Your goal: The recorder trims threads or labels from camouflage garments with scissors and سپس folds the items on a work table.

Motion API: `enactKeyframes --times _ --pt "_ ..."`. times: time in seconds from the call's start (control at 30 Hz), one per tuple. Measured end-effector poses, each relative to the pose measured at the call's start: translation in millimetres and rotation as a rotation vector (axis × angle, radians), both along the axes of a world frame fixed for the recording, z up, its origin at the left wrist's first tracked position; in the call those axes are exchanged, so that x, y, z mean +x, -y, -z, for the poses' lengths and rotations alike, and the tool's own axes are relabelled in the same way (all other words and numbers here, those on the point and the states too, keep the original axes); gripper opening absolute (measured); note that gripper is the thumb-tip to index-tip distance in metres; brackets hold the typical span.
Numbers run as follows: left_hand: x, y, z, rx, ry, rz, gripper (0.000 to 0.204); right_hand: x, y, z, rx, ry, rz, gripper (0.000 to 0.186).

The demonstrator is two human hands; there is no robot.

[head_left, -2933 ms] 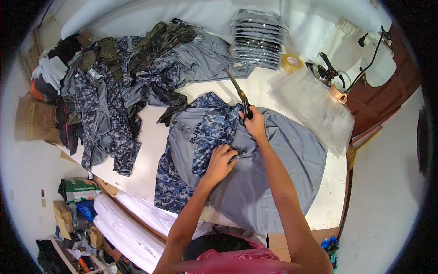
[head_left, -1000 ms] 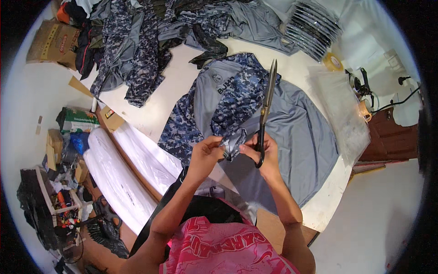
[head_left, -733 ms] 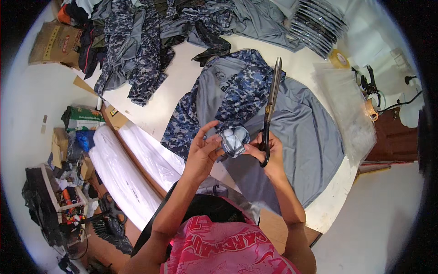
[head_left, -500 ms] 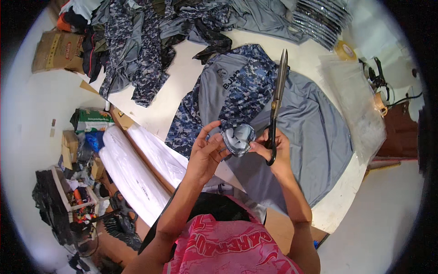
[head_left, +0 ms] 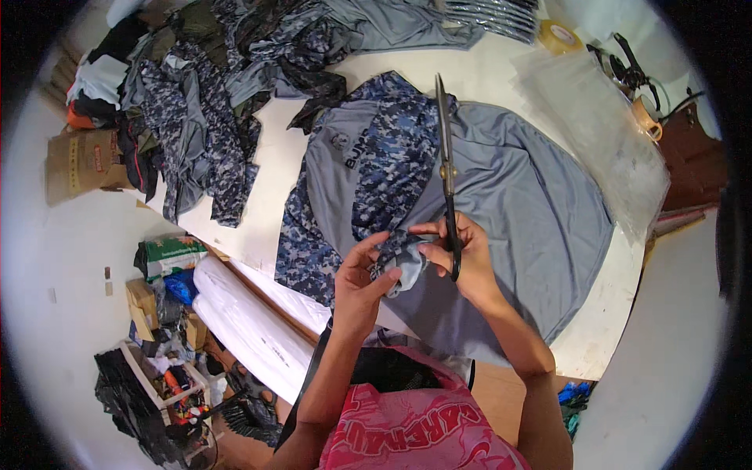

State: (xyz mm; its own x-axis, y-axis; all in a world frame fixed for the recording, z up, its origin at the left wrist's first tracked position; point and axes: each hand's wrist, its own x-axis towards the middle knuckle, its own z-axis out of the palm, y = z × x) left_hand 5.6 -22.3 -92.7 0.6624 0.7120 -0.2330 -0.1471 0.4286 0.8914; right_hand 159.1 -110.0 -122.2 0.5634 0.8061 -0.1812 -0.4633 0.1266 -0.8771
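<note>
My left hand [head_left: 360, 286] has its fingers curled on a small bunched camouflage-and-grey fabric piece [head_left: 403, 266]. My right hand [head_left: 470, 258] grips long black-handled scissors [head_left: 445, 153], blades pointing away from me, while its thumb and forefinger also touch the bunched piece. Beneath both hands lies a garment [head_left: 392, 164] with blue digital-camouflage panels, grey panels and a printed emblem; its grey fabric [head_left: 533, 211] spreads out to the right over the white table [head_left: 595, 345].
Piled camouflage and grey clothing [head_left: 204, 125], a cardboard box [head_left: 82, 164], stacked bagged garments [head_left: 489, 16], yellow tape [head_left: 558, 37], clear bags [head_left: 587, 149] and an orange mug [head_left: 647, 119] surround the work. White rolls [head_left: 247, 321] and clutter lie below the table's left edge.
The bunched piece has been turned over in my fingers. My left fingers, spread half a second ago, have closed round it. The scissors stay in my right hand, and the view has shifted.
</note>
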Motion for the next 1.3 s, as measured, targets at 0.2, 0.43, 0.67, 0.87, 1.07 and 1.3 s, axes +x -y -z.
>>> enactKeyframes --times 0.2,0.43,0.67,0.87,1.07,1.3 --pt "6 -1 -1 0.137 -0.207 0.078 0.028 2 2 -4 0.064 -0.055 -0.048 0.03" --pt "-5 -2 1 -0.189 -0.098 0.096 0.02 1 1 -10 0.099 -0.072 -0.04 0.032" --pt "-4 0 3 -0.044 -0.084 0.094 0.021 1 9 9 0.072 0.079 -0.023 0.027" --pt "1 0 -14 -0.194 -0.043 0.081 0.023 -11 10 -2 0.095 0.163 0.24 0.026" --pt "-2 -8 -20 -0.37 0.041 -0.082 0.018 -17 57 -11 0.005 0.289 0.215 0.025" --pt "-17 5 -9 -0.458 0.349 0.025 0.016 -46 50 -37 -0.119 0.2 0.225 0.024"
